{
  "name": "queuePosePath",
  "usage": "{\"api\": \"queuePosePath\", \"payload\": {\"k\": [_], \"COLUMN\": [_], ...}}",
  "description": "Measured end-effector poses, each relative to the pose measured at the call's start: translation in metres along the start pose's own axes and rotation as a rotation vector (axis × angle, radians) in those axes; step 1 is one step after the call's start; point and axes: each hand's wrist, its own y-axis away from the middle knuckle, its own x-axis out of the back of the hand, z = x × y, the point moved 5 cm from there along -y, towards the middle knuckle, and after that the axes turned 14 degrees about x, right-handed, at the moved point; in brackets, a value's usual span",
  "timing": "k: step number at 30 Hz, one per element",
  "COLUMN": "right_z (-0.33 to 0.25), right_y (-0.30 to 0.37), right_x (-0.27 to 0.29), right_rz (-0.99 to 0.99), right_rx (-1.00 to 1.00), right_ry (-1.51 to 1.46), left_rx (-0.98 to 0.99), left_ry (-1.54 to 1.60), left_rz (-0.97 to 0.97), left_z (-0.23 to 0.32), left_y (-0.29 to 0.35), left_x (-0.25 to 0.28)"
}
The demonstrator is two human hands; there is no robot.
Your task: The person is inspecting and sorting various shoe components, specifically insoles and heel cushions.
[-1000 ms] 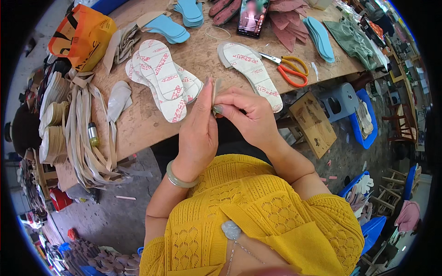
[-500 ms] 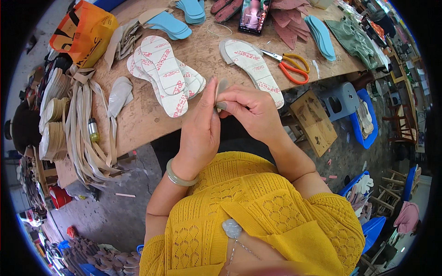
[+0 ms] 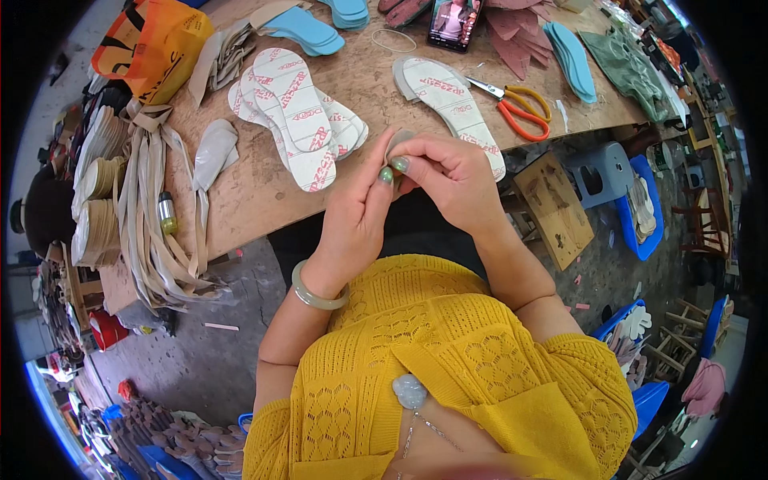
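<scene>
Just off the table's front edge, my left hand [image 3: 354, 216] and my right hand [image 3: 454, 180] meet with thumbs and fingertips pinched together. Between them is a thin, grey-beige piece [image 3: 399, 139] with a rounded end; most of it is hidden by the fingers. Beyond my left hand lies an overlapping pile of white insoles [image 3: 292, 100] with red print. Past my right hand, another white insole [image 3: 452, 104] rests on a grey piece [image 3: 402, 86] that shows at its wide end. Scissors with orange and yellow handles [image 3: 524, 116] lie beside it, blades apart.
Blue insole stacks [image 3: 300, 36], a propped phone [image 3: 454, 22] and dark-red pieces [image 3: 516, 40] stand along the back. An orange bag [image 3: 152, 52], beige strips [image 3: 144, 216] and a small bottle [image 3: 167, 213] are at left. A wooden stool [image 3: 552, 208] stands right of the table.
The whole view has shifted slightly. My hands have turned a little, so both thumbs now show on the thin piece, which remains pinched between them.
</scene>
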Motion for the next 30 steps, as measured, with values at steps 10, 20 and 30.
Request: {"api": "queuePosePath", "payload": {"k": [10,20,30], "right_z": [0.008,0.017,0.020], "right_y": [0.003,0.006,0.007], "right_x": [0.002,0.003,0.001], "right_rz": [0.027,0.069,0.067], "right_rx": [-0.140,-0.324,-0.299], "right_ry": [-0.062,-0.380,-0.438], "left_rx": [-0.169,-0.296,-0.319], "left_ry": [-0.211,-0.367,-0.369], "left_rz": [0.125,0.180,0.109], "left_z": [-0.008,-0.005,-0.011], "left_y": [-0.002,0.001,0.003], "left_x": [0.003,0.007,0.007]}}
